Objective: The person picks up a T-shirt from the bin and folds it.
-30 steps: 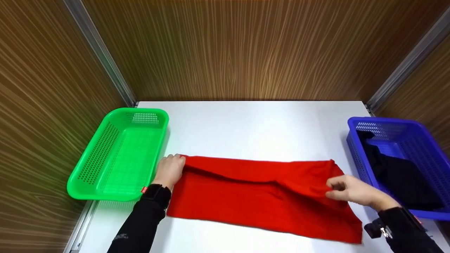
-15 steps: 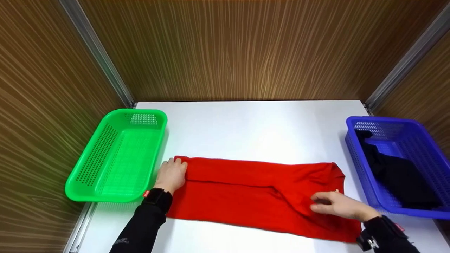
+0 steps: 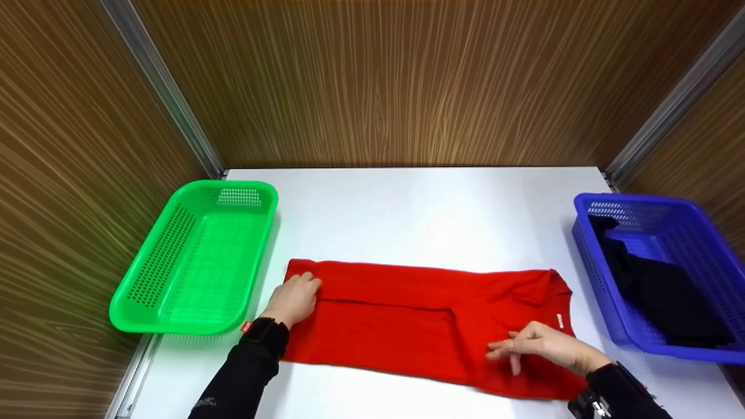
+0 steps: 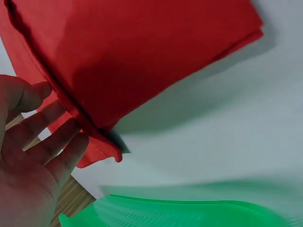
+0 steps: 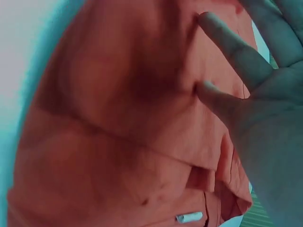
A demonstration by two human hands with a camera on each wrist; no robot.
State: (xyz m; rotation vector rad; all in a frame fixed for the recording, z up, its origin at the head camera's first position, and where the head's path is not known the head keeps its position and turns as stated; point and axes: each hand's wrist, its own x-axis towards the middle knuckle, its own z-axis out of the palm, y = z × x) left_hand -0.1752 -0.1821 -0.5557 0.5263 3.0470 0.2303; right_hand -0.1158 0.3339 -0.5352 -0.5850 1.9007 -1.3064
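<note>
A red T-shirt (image 3: pixel 384 334) lies folded lengthwise, its far strip turned over towards the near side. Its neckline, with a small white label (image 3: pixel 560 321), is at the right end. My left hand (image 3: pixel 294 298) is at the shirt's left end, over the folded strip. In the left wrist view its fingers (image 4: pixel 66 146) are extended and apart, beside the fold's edge. Over the sleeve part near the right end is my right hand (image 3: pixel 544 348), fingers spread. The right wrist view shows its thumb and forefinger apart, tips right at the red cloth, gripping nothing.
A green basket (image 3: pixel 265 262) stands on the left of the white table (image 3: pixel 407 215). On the right stands a blue basket (image 3: pixel 588 262) with black cloth (image 3: pixel 669 297) inside. Wood-patterned panels (image 3: pixel 372 81) close off the back and sides.
The raised flap of the shirt has come down flat. My right hand has let go and moved left and nearer over the sleeve. My left hand has shifted slightly right and nearer.
</note>
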